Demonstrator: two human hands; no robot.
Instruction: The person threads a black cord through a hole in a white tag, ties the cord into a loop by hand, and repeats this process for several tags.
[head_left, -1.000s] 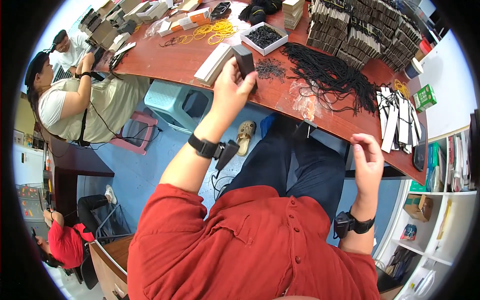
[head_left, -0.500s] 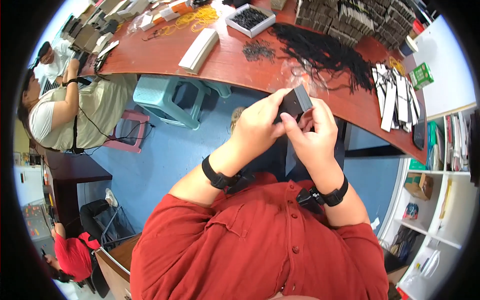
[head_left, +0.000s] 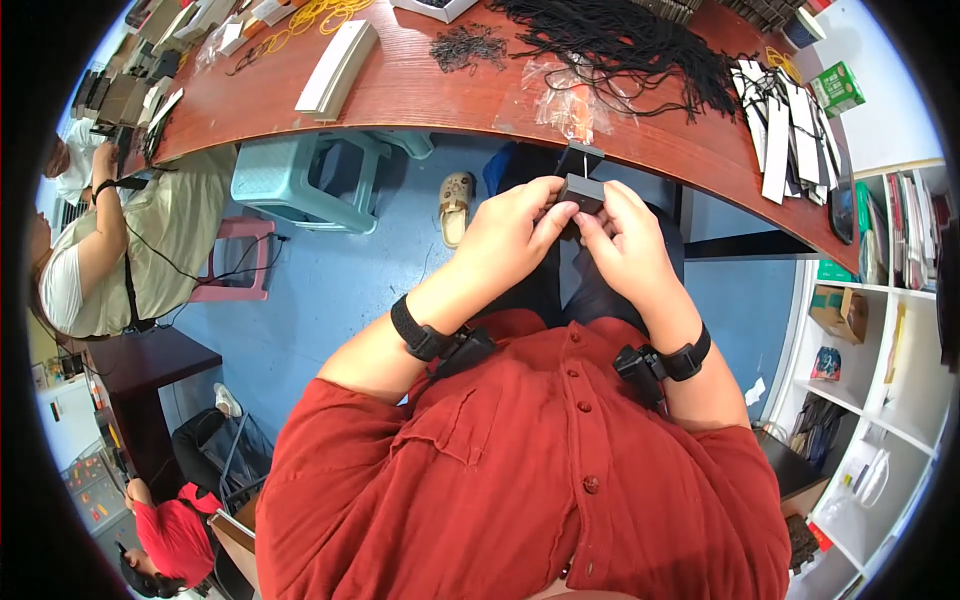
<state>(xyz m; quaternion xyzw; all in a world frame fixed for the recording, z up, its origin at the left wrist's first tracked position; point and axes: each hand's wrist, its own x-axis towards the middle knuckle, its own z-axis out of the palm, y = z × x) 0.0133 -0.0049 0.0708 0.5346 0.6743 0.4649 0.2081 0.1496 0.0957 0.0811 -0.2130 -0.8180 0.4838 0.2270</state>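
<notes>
Dark block (head_left: 586, 188) is before the near edge of a red-brown table (head_left: 425, 105), which bears a heap of black cords (head_left: 640, 50) and a smaller pale stack (head_left: 338, 72). Left hand (head_left: 508, 228) and right hand (head_left: 634, 245) both grasp it — thumbs toward the body — just beside a black fixture (head_left: 577, 155) at that edge.

Stools, shelves and seated people around a red table (head_left: 420, 105).
On the blue floor (head_left: 330, 275), a turquoise stool (head_left: 262, 178) is seen partly under the table edge, with a pink stool (head_left: 250, 228) nearer the left and a beige clog (head_left: 455, 208) to the right. White shelves (head_left: 908, 402) are filled with folders (head_left: 903, 230) and a carton (head_left: 840, 313). At left, pale clothes are worn by one person (head_left: 120, 235), red by another (head_left: 172, 538).
</notes>
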